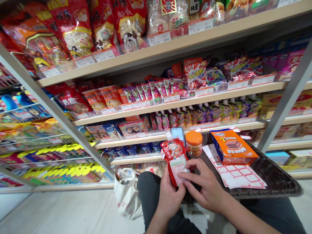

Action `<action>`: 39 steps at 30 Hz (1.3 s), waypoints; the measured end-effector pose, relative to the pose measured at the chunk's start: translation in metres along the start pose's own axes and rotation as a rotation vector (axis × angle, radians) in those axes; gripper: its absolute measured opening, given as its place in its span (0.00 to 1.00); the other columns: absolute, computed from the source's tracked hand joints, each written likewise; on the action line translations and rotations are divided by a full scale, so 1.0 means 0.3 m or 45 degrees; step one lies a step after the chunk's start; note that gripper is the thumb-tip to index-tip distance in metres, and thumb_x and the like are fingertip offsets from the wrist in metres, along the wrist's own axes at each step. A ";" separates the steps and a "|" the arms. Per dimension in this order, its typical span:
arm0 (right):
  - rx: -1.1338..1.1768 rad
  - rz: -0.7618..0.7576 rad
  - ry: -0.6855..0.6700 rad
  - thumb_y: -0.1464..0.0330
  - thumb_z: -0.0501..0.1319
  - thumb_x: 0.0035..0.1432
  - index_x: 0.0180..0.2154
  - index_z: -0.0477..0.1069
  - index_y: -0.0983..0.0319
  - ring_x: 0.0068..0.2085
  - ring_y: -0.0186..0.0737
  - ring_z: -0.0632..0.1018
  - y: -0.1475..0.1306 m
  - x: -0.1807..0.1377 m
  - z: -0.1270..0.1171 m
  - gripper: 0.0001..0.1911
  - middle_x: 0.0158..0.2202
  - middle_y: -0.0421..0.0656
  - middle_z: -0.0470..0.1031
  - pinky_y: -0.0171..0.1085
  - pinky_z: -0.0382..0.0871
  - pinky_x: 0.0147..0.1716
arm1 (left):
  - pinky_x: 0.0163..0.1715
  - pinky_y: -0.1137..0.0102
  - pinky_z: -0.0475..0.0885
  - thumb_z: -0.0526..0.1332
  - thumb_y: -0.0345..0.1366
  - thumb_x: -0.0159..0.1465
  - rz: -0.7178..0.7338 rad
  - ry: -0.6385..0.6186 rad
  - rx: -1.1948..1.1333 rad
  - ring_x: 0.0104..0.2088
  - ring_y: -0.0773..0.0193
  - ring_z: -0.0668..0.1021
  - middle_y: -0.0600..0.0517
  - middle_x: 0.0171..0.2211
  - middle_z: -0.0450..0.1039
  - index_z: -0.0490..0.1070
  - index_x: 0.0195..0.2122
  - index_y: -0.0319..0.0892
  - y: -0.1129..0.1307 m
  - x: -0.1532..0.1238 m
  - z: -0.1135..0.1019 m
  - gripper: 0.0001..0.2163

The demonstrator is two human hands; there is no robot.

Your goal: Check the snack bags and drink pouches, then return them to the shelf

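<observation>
A small red snack pouch (173, 152) with a cartoon figure and a pale lower front stands tilted in front of me. My left hand (169, 193) is closed around its lower left side, thumb near the bottom edge. The fingers of my right hand (206, 185) are bent together and press on the pale lower part of the pouch; whether a small label lies under the fingertips I cannot tell. Just behind the pouch is a round tub with an orange lid (194, 139). To the right, an orange wafer box (231, 148) rests on sheets of red-outlined white labels (248, 177).
A dark woven stool or table (284, 185) bears the tub, box and sheets. Shelves (175, 104) of packaged snacks rise close ahead, with metal uprights (287, 97) at both sides. A white cloth bag (126, 195) stands on the floor by my left knee.
</observation>
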State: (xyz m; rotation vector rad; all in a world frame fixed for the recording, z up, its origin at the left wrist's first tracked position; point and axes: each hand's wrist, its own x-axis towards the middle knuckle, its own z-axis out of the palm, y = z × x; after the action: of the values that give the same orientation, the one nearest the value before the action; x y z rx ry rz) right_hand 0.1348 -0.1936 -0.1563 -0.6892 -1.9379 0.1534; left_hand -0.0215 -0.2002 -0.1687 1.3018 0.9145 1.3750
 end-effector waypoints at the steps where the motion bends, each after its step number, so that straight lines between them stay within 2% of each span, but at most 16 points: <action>1: 0.001 -0.003 0.002 0.75 0.59 0.60 0.52 0.71 0.57 0.45 0.45 0.71 0.000 0.000 0.000 0.19 0.45 0.48 0.66 0.44 0.71 0.42 | 0.57 0.63 0.68 0.65 0.30 0.56 0.001 0.000 -0.001 0.52 0.55 0.77 0.43 0.54 0.74 0.66 0.56 0.42 0.001 0.000 0.000 0.25; 15: -0.036 0.005 0.008 0.74 0.60 0.60 0.50 0.73 0.58 0.45 0.45 0.71 -0.001 0.006 0.004 0.17 0.45 0.48 0.67 0.45 0.72 0.41 | 0.57 0.63 0.68 0.63 0.30 0.57 0.006 0.011 0.022 0.52 0.56 0.77 0.43 0.54 0.74 0.65 0.57 0.41 0.008 0.014 0.004 0.25; 19: -0.075 0.037 0.020 0.73 0.60 0.60 0.49 0.73 0.59 0.45 0.46 0.72 0.008 0.039 -0.002 0.15 0.45 0.49 0.67 0.44 0.73 0.41 | 0.56 0.63 0.69 0.63 0.30 0.56 0.021 -0.014 0.021 0.52 0.56 0.78 0.44 0.53 0.75 0.66 0.55 0.41 0.049 0.060 0.013 0.24; 22: -0.099 0.052 0.013 0.72 0.59 0.61 0.49 0.73 0.59 0.46 0.46 0.73 0.031 0.097 -0.026 0.15 0.46 0.49 0.68 0.45 0.73 0.44 | 0.56 0.64 0.69 0.64 0.29 0.54 0.082 -0.030 0.067 0.52 0.56 0.77 0.45 0.52 0.76 0.67 0.53 0.41 0.083 0.127 0.028 0.24; 27: -0.102 0.067 0.102 0.71 0.59 0.60 0.48 0.75 0.57 0.47 0.45 0.73 0.133 0.256 -0.083 0.15 0.44 0.47 0.69 0.46 0.72 0.47 | 0.52 0.65 0.71 0.67 0.30 0.52 0.122 0.066 -0.044 0.48 0.57 0.79 0.46 0.49 0.77 0.68 0.51 0.40 0.103 0.305 0.094 0.23; 31: 0.016 0.233 0.187 0.72 0.59 0.57 0.44 0.77 0.56 0.49 0.44 0.73 0.257 0.343 -0.085 0.14 0.46 0.46 0.67 0.47 0.69 0.52 | 0.50 0.66 0.71 0.71 0.30 0.47 0.075 0.074 -0.284 0.45 0.59 0.79 0.47 0.45 0.79 0.71 0.46 0.40 0.067 0.449 0.153 0.23; 34: 0.153 0.408 0.250 0.71 0.58 0.55 0.42 0.78 0.57 0.53 0.45 0.71 0.342 0.337 -0.054 0.14 0.48 0.45 0.68 0.49 0.66 0.56 | 0.47 0.68 0.72 0.72 0.29 0.44 -0.029 0.083 -0.373 0.41 0.61 0.80 0.49 0.42 0.79 0.71 0.46 0.41 0.024 0.507 0.172 0.26; 39: 0.418 0.591 0.336 0.72 0.57 0.50 0.41 0.76 0.57 0.54 0.45 0.72 0.427 0.286 -0.011 0.16 0.49 0.45 0.70 0.48 0.65 0.57 | 0.46 0.67 0.71 0.71 0.27 0.42 -0.161 0.014 -0.415 0.41 0.61 0.80 0.49 0.40 0.80 0.72 0.45 0.40 -0.013 0.515 0.161 0.26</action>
State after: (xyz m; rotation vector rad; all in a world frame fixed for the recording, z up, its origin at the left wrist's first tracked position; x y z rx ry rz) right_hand 0.1619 -0.0429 -0.1377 -0.8767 -1.4330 0.6217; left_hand 0.0375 -0.0547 -0.1294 0.9747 0.7302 1.3670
